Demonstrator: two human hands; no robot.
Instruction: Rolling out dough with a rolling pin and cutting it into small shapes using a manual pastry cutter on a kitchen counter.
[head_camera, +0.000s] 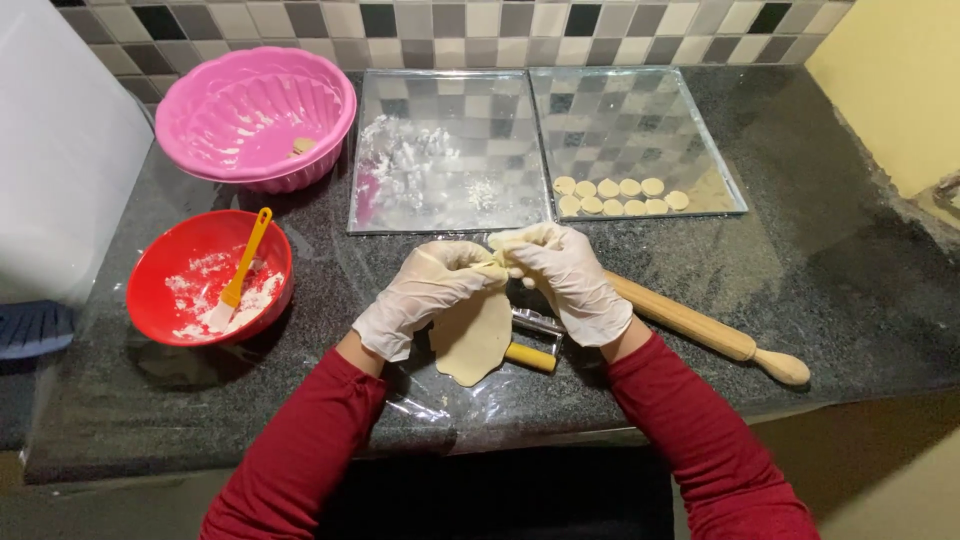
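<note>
Both my hands wear thin white gloves and red sleeves. My left hand (425, 295) and my right hand (568, 278) together pinch the top edge of a flat sheet of pale dough (473, 335), which hangs down between them above a clear plastic sheet (420, 408) on the dark counter. A wooden rolling pin (705, 330) lies just right of my right hand. Partly hidden under the dough lie a yellow-handled tool (530, 357) and a small metal cutter (537, 322).
Two shiny metal baking trays stand at the back: the left tray (400, 205) floury, the right tray (700, 110) with several small dough rounds (620, 196). A pink bowl (256, 115) and a red bowl (160, 265) of flour with a yellow brush (243, 268) are on the left.
</note>
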